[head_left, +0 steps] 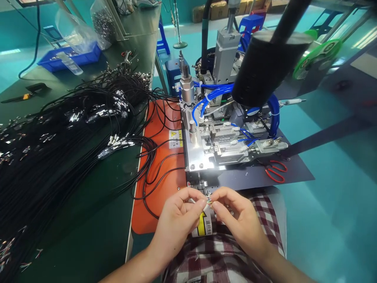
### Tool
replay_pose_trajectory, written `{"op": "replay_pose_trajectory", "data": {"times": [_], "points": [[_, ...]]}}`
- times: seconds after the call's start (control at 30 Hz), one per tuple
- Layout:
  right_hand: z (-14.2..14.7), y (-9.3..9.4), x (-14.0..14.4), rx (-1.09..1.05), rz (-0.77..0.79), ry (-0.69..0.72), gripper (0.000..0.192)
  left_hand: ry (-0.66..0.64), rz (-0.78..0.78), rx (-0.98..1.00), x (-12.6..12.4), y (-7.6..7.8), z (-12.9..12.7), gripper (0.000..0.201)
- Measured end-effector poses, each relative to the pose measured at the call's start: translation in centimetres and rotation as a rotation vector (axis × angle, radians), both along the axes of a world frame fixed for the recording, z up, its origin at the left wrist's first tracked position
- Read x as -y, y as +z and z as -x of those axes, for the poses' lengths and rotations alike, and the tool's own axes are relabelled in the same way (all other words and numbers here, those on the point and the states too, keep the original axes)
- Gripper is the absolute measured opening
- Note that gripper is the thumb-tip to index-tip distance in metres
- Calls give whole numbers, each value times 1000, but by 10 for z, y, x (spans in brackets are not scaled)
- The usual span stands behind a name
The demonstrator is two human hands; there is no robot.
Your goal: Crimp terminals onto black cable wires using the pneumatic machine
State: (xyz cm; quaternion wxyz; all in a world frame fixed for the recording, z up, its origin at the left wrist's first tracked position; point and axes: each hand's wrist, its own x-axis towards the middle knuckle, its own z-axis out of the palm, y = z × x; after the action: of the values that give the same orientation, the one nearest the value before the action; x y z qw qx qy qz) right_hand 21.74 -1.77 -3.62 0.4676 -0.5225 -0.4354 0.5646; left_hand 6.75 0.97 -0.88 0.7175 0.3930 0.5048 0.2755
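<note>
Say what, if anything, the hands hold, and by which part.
The left hand and right hand pinch thin coloured wires at their fingertips; which part of the wires is too small to tell.

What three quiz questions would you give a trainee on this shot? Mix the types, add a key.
1. True or false: the red-handled scissors lie to the right of the orange plate.

2. What colour is the tray on the table?
A) red
B) blue
C) yellow

3. Short answer: what do the left hand and right hand hold between them?

Key:
1. True.
2. B.
3. A small piece with coloured strands, too small to identify.
</note>
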Motion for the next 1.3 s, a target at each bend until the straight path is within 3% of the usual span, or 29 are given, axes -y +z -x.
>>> {"op": "replay_pose_trajectory", "data": {"times": [0.47,0.73,0.9,1.13,1.2,1.3], "points": [[0,0,-4,25,-54,-1,8,-64,-21,45,1,-6,4,21],[5,-4,-3,-219,150,56,21,-37,41,106,0,-9,3,18],[6,-4,2,31,33,28,18,6,62,68,-1,-10,2,14],[6,0,5,488,-412,-5,14,62,53,-4,1,-6,-2,16],[8,1,4,464,-393,-34,16,64,46,-22,2,-5,-3,17],[11,0,3,279,-186,-54,18,63,60,-16,2,-7,-2,17]]}}
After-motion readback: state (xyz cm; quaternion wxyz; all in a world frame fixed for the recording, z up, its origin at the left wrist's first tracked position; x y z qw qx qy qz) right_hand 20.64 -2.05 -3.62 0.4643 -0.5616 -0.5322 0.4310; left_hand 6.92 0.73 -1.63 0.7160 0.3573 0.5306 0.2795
